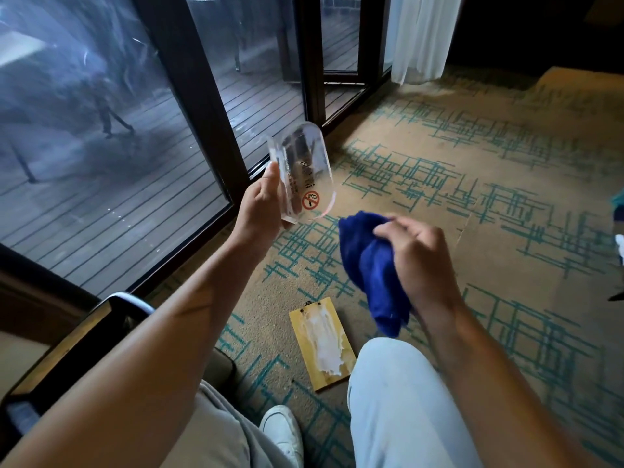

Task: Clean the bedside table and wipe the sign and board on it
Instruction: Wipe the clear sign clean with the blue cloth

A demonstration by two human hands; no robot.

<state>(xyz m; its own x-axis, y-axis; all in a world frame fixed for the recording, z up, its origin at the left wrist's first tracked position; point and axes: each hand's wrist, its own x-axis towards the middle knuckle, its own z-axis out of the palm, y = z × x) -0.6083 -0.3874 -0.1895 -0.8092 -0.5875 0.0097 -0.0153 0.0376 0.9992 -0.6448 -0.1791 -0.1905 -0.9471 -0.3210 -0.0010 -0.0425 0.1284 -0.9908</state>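
Head view shows two bare hands, one sign, one board and one cloth. One clear acrylic sign [301, 172], thick, glossy and rounded at its far end, is held up over the carpet; it carries dark lettering too blurred to read and one red no-smoking roundel near its lower edge. Left hand [261, 206] grips it along its left side, thumb up the near face, the other fingers hidden behind. Right hand [413, 251] is closed round one blue cloth [366, 268], a soft, napped, bunched towel hanging below the fist, just beside the sign but apart from it. One board [323, 342], flat, rectangular and yellowish like wood, lies on the carpet [489, 204] between the knees, a white smear down its middle and a small dark clip at its far end. One dark, glossy table corner [72, 342] with rounded edge shows at lower left. One white shoe [282, 430] rests on the tan, short-piled carpet with teal line pattern.
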